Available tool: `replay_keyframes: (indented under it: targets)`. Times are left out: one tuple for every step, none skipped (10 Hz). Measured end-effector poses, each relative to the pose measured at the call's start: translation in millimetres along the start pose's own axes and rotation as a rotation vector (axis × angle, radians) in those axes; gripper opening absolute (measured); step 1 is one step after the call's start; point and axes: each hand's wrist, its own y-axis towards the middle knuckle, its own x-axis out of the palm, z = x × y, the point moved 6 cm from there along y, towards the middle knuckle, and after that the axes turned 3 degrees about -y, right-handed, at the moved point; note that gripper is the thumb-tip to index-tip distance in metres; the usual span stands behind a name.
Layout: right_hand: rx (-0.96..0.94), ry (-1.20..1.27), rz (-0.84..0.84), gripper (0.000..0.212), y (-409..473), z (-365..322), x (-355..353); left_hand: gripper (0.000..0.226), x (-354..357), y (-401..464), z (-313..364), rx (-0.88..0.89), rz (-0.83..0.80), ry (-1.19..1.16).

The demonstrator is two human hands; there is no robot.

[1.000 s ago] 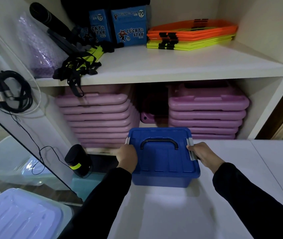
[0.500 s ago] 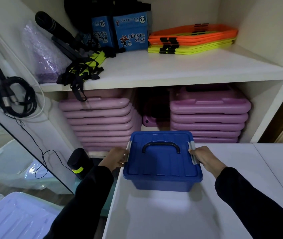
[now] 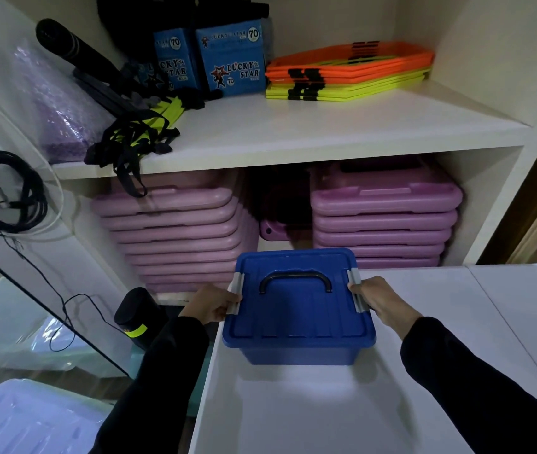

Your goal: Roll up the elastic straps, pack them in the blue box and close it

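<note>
The blue box [image 3: 296,319] stands on the white table [image 3: 326,414] near its far left corner, with its lid on and a black handle lying flat on top. My left hand [image 3: 209,306] grips the grey latch on the box's left side. My right hand [image 3: 380,301] grips the grey latch on the right side. Both sleeves are black. No elastic straps show outside the box; its inside is hidden by the lid.
Behind the box is a white shelf unit [image 3: 293,142] with stacks of pink plastic boards [image 3: 381,221] below. Above lie orange and yellow flat rings [image 3: 349,72], blue cartons [image 3: 231,60] and a tangle of black and yellow straps [image 3: 136,139]. A black cylinder [image 3: 136,314] stands at left.
My left hand slid from on top of the lid's left edge down to the side latch. The box shifted slightly left on the table. My right hand stayed on its latch.
</note>
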Motion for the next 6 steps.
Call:
replay_keyframes:
  targets:
    - [0.009,-0.016,-0.001,0.031,1.4,1.2,0.2,0.026,2.3,5.6,2.3,0.030,0.016,0.080]
    - [0.010,-0.021,-0.008,0.030,2.9,1.5,-0.1,0.025,2.0,3.2,4.0,0.042,0.028,0.118]
    - [0.001,-0.027,-0.010,0.027,0.6,-0.6,-0.6,0.024,5.1,0.0,10.1,0.038,0.050,0.176]
    - [-0.009,-0.019,-0.005,0.023,1.1,0.4,-1.0,0.028,8.2,-2.6,15.2,0.038,0.073,0.227]
    - [-0.011,0.000,-0.007,0.019,-1.6,-4.4,-1.5,0.032,6.5,-3.1,17.9,0.048,0.086,0.153]
    - [-0.025,-0.004,-0.015,0.026,-8.9,0.2,-1.3,0.024,6.2,-7.3,2.0,0.101,0.113,0.073]
